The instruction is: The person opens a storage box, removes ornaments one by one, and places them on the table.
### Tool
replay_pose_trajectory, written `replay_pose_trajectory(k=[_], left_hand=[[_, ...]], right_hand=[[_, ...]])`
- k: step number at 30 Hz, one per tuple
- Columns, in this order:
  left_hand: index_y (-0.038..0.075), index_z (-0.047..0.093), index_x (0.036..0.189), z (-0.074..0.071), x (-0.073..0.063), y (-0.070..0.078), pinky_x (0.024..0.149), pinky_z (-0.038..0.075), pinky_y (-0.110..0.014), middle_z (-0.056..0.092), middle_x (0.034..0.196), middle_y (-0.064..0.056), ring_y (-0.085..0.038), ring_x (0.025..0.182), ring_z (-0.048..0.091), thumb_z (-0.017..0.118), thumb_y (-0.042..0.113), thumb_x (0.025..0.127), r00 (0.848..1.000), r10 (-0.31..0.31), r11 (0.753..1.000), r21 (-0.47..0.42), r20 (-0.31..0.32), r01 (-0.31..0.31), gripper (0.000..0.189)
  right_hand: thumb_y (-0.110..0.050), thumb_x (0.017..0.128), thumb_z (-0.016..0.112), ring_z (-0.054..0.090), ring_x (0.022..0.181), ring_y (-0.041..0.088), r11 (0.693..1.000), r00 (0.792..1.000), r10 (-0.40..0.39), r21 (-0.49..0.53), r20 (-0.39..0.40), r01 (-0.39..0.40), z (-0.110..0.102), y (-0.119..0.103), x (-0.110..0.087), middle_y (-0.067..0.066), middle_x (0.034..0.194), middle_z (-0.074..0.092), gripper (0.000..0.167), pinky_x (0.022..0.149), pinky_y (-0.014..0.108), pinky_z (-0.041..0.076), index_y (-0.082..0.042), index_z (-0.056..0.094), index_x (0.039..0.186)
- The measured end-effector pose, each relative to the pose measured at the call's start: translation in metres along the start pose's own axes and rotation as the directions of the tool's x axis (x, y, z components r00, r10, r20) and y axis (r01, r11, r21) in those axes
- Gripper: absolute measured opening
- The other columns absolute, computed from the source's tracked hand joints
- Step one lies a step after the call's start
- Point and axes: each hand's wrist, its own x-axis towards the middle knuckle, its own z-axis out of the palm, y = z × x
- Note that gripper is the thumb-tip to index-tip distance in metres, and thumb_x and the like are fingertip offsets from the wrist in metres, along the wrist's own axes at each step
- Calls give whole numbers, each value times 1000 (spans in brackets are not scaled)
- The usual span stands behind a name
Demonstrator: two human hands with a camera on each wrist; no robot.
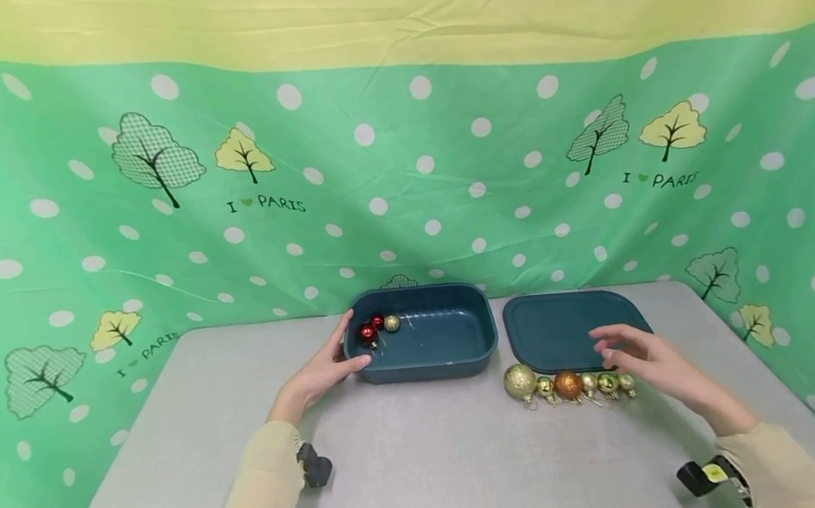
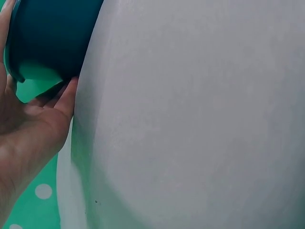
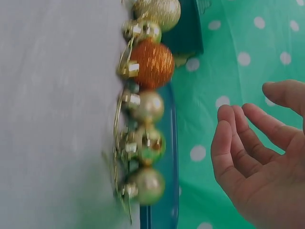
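A dark blue rectangular box (image 1: 428,371) stands at the back of the table, with two red Christmas baubles (image 1: 367,333) and a small gold bauble (image 1: 392,323) at its left end. My left hand (image 1: 321,373) rests against that end, thumb by the front corner and fingers spread along the side. To the right, my right hand (image 1: 641,355) hovers over the front of the blue lid (image 1: 562,324), fingers loosely bent and holding nothing. Just below it runs a row of baubles: a large glittery gold bauble (image 1: 519,381), an orange bauble (image 3: 152,65) and several smaller gold ones (image 3: 148,186).
The lid lies flat to the right of the box. A grey tabletop (image 1: 439,468) spreads in front, and a green and yellow dotted curtain (image 1: 397,163) hangs close behind the box. Thin gold strings (image 3: 116,143) trail from the baubles in the row.
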Motion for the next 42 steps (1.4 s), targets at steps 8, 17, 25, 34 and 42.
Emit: replay_pose_trajectory(k=[8,17,25,34,42], left_hand=[[39,0,155,-1,-2,3,107,21,-62,-8,160,-15,-42,143,3,65,19,94,1000,-13,1000,11,-8,13,91],[40,1,155,0,1,0,106,21,-63,-7,160,-15,-43,143,4,68,21,92,1000,-15,1000,5,-10,15,93],[40,1,155,0,1,0,106,20,-63,-7,160,-15,-42,143,4,67,20,93,1000,-16,1000,-1,-10,16,93],[37,1,155,1,0,1,107,20,-62,-7,160,-16,-42,143,5,68,21,92,1000,-1,1000,-3,-10,1,94],[40,2,155,1,0,0,106,20,-64,-7,160,-15,-43,142,5,69,22,91,1000,-12,1000,-3,-17,12,94]], right_hand=[[-9,100,53,63,92,27,998,998,-58,29,28,57,25,-11,19,30,118,53,38,73,37,54,5,47,135],[-6,99,53,64,92,26,988,989,-140,70,44,137,49,-26,41,22,118,57,36,75,37,54,3,50,133],[-10,99,55,61,95,38,987,990,-119,117,76,109,71,-37,60,25,121,56,36,79,40,53,5,51,132],[-10,100,53,63,96,28,979,982,-160,146,105,144,94,-48,83,26,120,56,32,82,41,52,1,54,130],[-12,101,52,59,99,39,979,984,-140,163,110,121,107,-61,106,19,121,57,34,82,46,51,1,52,132]])
